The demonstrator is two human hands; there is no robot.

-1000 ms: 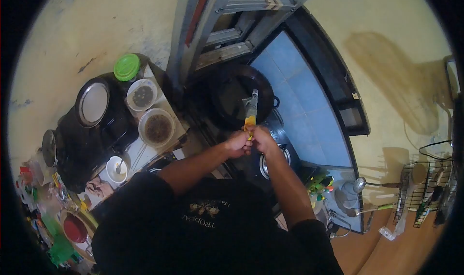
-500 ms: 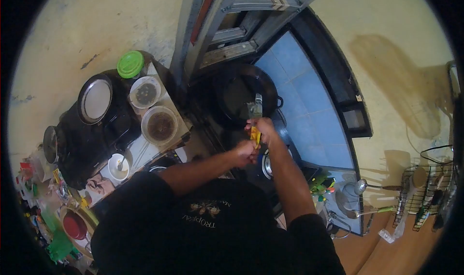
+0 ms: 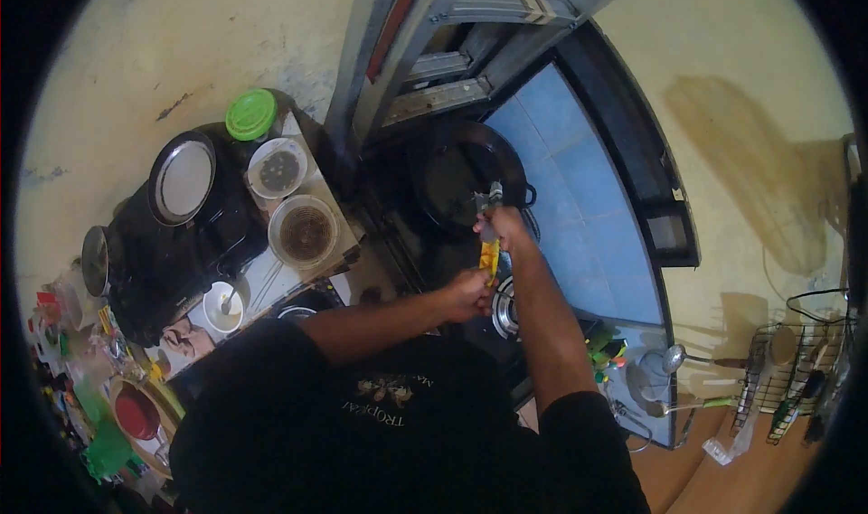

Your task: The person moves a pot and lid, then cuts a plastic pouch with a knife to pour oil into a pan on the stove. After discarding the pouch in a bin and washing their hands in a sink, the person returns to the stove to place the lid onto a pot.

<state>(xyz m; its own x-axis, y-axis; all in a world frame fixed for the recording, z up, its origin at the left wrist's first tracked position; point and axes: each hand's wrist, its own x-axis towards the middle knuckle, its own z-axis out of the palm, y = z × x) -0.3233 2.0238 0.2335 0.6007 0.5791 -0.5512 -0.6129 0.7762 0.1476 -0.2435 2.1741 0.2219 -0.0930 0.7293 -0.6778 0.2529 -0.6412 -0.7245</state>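
our left hand (image 3: 468, 294) is closed around the yellow end of a packet (image 3: 489, 257). our right hand (image 3: 507, 227) grips it higher up, near the black wok (image 3: 450, 178).

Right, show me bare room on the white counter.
One small bare patch of counter lies between the black tray, the large round container and the white bowl, beside thin metal rods. It is crowded by the green lid and smaller round container.

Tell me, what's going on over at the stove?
A person is holding a yellow-and-clear packet with both hands, the left at its lower end and the right higher up. Its far end is by the near edge of a dark wok. What's inside the wok is too dark to tell.
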